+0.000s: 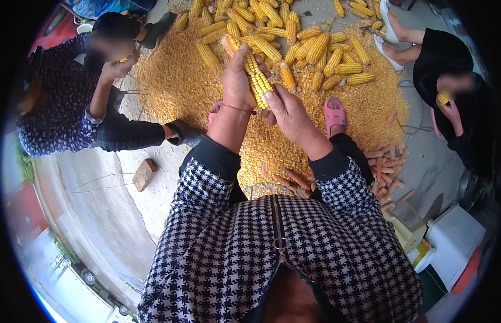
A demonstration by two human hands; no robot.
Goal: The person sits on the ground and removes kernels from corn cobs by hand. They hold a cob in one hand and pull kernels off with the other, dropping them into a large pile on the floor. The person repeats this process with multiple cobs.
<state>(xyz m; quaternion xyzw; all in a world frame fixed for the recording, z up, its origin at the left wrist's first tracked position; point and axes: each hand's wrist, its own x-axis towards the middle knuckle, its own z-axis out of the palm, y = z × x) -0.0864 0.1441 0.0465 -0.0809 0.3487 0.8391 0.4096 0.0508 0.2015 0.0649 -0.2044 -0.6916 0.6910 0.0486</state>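
An ear of dried yellow corn (258, 82) is held in front of me, tilted, with bare cob showing at its far end. My left hand (238, 78) grips it from the left, thumb laid along its upper part. At its near end my right hand (289, 111) also grips it, the thumb pressed on the kernels. Below both hands spreads a wide layer of loose corn kernels (274, 145). Beyond them lies a heap of unshelled corn ears (315, 48). Several bare cobs (297, 177) rest on the kernels close to my body.
At the left a seated person (60, 89) holds corn; at the right another person (448, 93) holds an ear. Stripped cobs (386, 169) are piled to my right, near a white box (456, 238). A brick-like block (144, 175) sits on the concrete (125, 210) at left.
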